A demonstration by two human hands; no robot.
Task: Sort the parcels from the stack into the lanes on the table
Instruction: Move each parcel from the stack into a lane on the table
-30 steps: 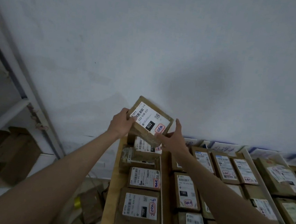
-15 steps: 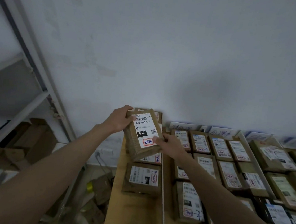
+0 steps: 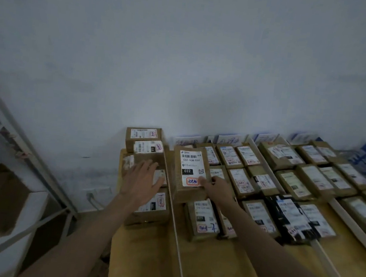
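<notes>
One parcel [image 3: 191,172], brown card with a white label printed 032, has been brought down from where it was held up before the wall by both hands a second ago; it is now set on other boxes in the lane just right of the thin white divider [image 3: 175,222], at that lane's far part. The right hand [image 3: 216,187] is still kept on its near right corner, thumb pressed on the label, the other fingers hidden behind. The left hand [image 3: 143,180] has been taken off it and is spread flat, fingers apart, over the stack [image 3: 146,148] in the leftmost lane, holding nothing. By this the parcel is judged nearly placed, with only the release left, and the next one is likely to be drawn from the stack.

Further lanes to the right are filled with labelled boxes, laid flat in rows on the yellowish worktop [image 3: 220,271]. Paper lane signs are propped along a pale wall [image 3: 185,60]. Left of the worktop, a metal shelf frame [image 3: 30,157] with cardboard boxes is seen.
</notes>
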